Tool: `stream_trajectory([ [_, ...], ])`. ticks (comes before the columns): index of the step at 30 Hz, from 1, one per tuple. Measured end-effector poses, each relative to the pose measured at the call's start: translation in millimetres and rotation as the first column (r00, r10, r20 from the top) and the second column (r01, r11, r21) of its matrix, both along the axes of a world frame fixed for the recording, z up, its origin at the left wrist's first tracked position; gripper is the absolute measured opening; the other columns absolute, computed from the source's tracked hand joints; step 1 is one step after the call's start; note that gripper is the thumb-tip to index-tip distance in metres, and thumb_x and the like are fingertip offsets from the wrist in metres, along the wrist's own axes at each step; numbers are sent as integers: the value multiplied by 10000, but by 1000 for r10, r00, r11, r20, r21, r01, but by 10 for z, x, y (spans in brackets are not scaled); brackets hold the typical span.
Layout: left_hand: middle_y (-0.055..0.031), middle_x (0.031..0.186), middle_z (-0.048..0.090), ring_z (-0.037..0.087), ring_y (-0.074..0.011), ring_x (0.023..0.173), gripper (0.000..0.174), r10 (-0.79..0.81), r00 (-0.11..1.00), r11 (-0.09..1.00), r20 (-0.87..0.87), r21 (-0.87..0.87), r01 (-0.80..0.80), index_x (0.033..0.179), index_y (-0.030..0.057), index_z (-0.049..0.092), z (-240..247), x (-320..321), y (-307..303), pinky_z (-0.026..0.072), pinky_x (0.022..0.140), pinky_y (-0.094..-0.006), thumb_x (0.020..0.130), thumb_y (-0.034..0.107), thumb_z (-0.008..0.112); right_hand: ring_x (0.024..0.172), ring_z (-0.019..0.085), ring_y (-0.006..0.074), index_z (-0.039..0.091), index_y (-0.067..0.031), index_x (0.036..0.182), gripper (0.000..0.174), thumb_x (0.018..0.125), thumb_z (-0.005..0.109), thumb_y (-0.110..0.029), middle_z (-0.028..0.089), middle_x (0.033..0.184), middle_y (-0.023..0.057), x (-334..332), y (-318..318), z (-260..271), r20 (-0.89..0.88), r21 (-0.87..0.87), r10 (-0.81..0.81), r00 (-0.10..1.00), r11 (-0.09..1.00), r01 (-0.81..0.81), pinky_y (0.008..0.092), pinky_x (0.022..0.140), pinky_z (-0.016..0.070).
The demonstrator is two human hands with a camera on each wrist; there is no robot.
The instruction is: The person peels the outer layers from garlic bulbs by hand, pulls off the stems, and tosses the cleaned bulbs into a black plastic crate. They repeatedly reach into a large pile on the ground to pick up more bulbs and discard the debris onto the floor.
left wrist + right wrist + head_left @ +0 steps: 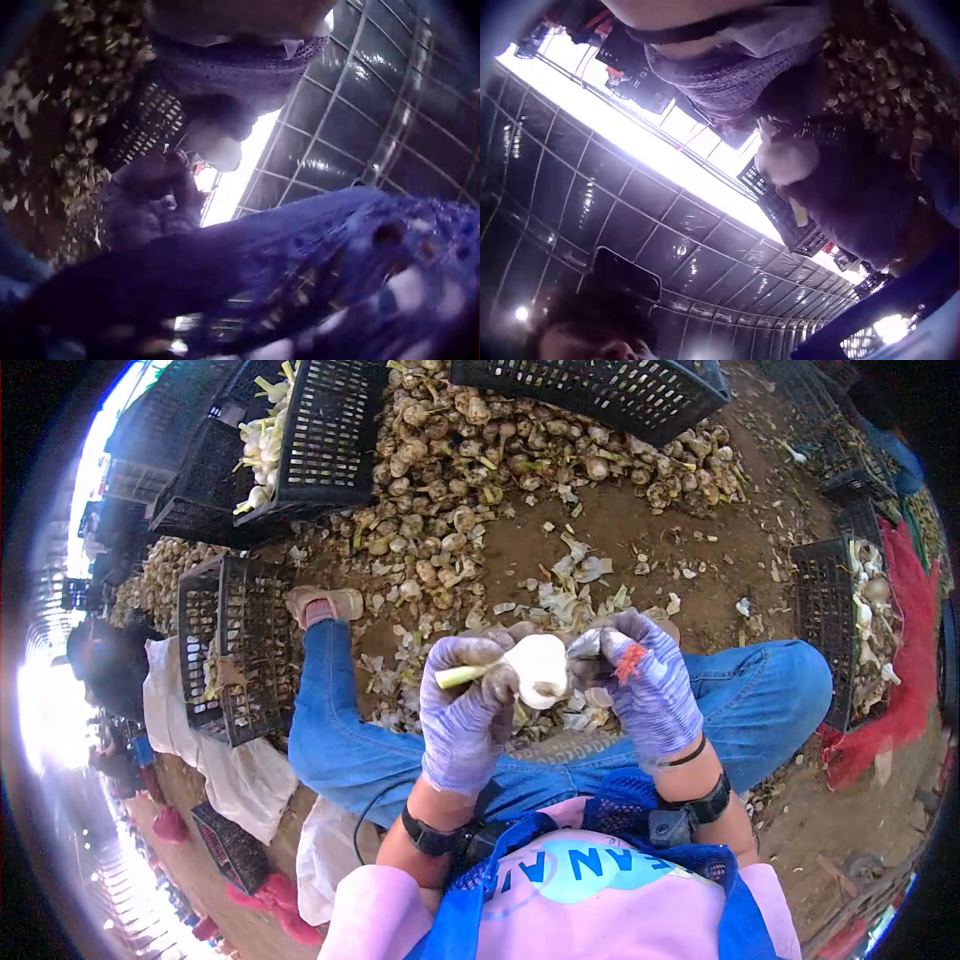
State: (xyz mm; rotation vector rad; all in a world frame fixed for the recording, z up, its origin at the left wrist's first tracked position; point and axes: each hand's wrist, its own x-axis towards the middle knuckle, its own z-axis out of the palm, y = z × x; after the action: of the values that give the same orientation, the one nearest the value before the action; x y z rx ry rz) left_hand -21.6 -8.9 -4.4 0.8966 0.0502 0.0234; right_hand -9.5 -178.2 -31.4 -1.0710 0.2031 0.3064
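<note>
In the head view a white garlic bulb (540, 670) with a short green stem is gripped by the gloved left hand (466, 705), its fingers and thumb curled round the stem side. The gloved right hand (640, 685) is at the bulb's other side, fingertips bent together close to it; a small orange-red patch shows on one finger. From the left wrist, the pale bulb (216, 146) appears between the dark left hand (225, 86) and the right hand (146, 199). The right wrist view shows the bulb (787, 160) between both gloves, its stem pointing down.
A heap of unpeeled garlic (430, 490) lies ahead, with loose skins (575, 585) on the soil between the legs. Black crates stand at upper left (330, 435), top (610, 395), left (235, 650) and right (830, 630). Red netting (905, 680) lies beside the right crate.
</note>
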Motion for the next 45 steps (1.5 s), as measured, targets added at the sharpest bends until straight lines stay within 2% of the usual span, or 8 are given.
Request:
stream_trajectory([
  [9,-109,989,559,561,-243,965,259,131,983,987,-125,-79,-142,982,38,496,9,34,-31,463,859,-360,779,90,649,796,563,107,544,10,971,185,801,559,-61,594,873,49,-39,75,275,164,-162,123,979,982,-96,230,716,464],
  [13,-98,987,554,563,-236,955,260,188,979,913,81,352,-205,951,48,521,-26,32,28,456,846,-347,752,99,681,735,555,78,555,20,1004,249,761,506,34,609,863,77,-18,115,413,144,-153,134,980,982,-112,222,649,473],
  [19,-86,904,570,570,-265,937,249,-66,863,442,501,790,-424,878,87,595,121,-5,-14,472,799,-360,671,5,706,667,559,77,565,36,995,220,776,559,18,622,821,73,-13,95,447,39,-252,150,988,958,-135,218,598,475],
  [24,-96,888,573,574,-263,913,221,-67,858,389,509,805,-447,838,75,566,104,-18,-54,471,796,-377,685,48,723,671,561,73,575,33,981,219,765,554,4,624,813,66,-2,69,285,-34,-158,144,989,976,-147,218,604,474],
  [30,-110,978,574,562,-284,973,307,95,989,979,-114,193,-72,1013,60,497,-90,-22,-60,473,838,-387,761,100,667,672,576,137,575,38,911,195,741,546,-53,622,792,102,9,138,125,102,-350,196,975,925,-149,261,630,473],
  [37,-125,1020,592,542,-304,1022,105,104,956,930,-276,-312,-192,862,90,596,-483,235,477,446,872,-532,791,166,607,621,525,96,562,25,964,236,749,486,-35,591,752,70,24,60,-317,-36,-348,300,953,890,-293,230,576,445],
  [41,-81,895,611,607,-221,790,153,437,755,865,-489,0,-501,816,120,576,-844,496,1280,561,620,-381,830,271,592,673,568,137,555,22,1028,289,755,489,-45,617,800,100,-5,19,-577,-64,-490,330,942,812,-318,262,623,469],
  [45,-75,904,612,599,-201,752,160,510,754,766,-413,617,-181,918,93,590,-1332,842,1768,522,653,-310,801,200,617,809,616,214,534,-6,1102,337,768,506,-39,629,909,161,105,61,-757,-60,-610,509,858,662,-436,301,726,479],
])
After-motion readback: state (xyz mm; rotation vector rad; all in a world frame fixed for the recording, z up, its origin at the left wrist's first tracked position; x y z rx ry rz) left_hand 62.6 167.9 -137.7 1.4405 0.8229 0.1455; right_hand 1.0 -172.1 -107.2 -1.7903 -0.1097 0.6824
